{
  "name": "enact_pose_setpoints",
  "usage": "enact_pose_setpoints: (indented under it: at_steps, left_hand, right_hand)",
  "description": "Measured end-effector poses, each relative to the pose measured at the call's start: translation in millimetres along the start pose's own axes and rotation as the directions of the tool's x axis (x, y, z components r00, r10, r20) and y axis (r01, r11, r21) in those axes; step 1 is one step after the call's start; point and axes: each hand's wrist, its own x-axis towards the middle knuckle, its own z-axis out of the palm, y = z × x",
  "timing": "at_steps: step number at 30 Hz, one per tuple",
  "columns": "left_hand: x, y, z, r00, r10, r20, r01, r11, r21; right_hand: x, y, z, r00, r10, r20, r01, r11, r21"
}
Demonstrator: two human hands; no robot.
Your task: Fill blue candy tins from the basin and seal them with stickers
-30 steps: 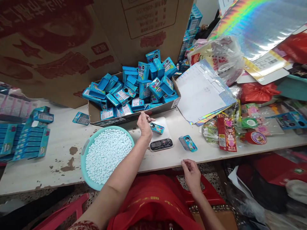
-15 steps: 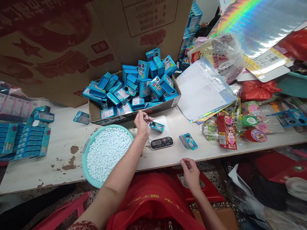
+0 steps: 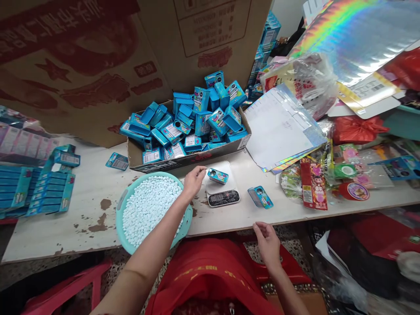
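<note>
A small blue candy box (image 3: 218,176) with a round hole in its top lies on the white kitchen scale (image 3: 230,184), whose lit display cannot be read clearly. My left hand (image 3: 194,181) is beside the box's left end, its thumb and fingertips pinched close to the hole; what they hold, if anything, is too small to make out. Under my left forearm stands a turquoise basin (image 3: 120,217) full of pale blue candies (image 3: 147,208). My right hand (image 3: 268,243) hangs at the table's front edge, fingers loosely bent and apart, holding nothing. Another blue box (image 3: 260,197) lies beyond it.
Behind the scale, a cardboard tray (image 3: 183,162) is heaped with blue boxes (image 3: 192,118). A large carton (image 3: 98,74) towers behind. Stacked blue boxes (image 3: 50,192) stand left. Papers (image 3: 282,127) and candy packets (image 3: 313,183) lie right.
My left hand has come down and nearer the box's hole, fingers pinched tighter. The view has shifted slightly. My right hand stays by the table's edge.
</note>
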Motion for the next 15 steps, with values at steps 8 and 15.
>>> enact_pose_setpoints:
  at_steps: [8,15]
  left_hand:
    - [-5,2,11.4,0.991,0.110,0.073,-0.129,0.925,0.358]
    - [11,17,14.6,0.995,0.085,0.061,-0.105,0.831,0.547]
  right_hand:
    - [0,-3,-1,1.000,0.019,-0.009,-0.019,1.000,0.010]
    - [-2,1,3,0.999,0.042,0.008,-0.042,0.999,0.018]
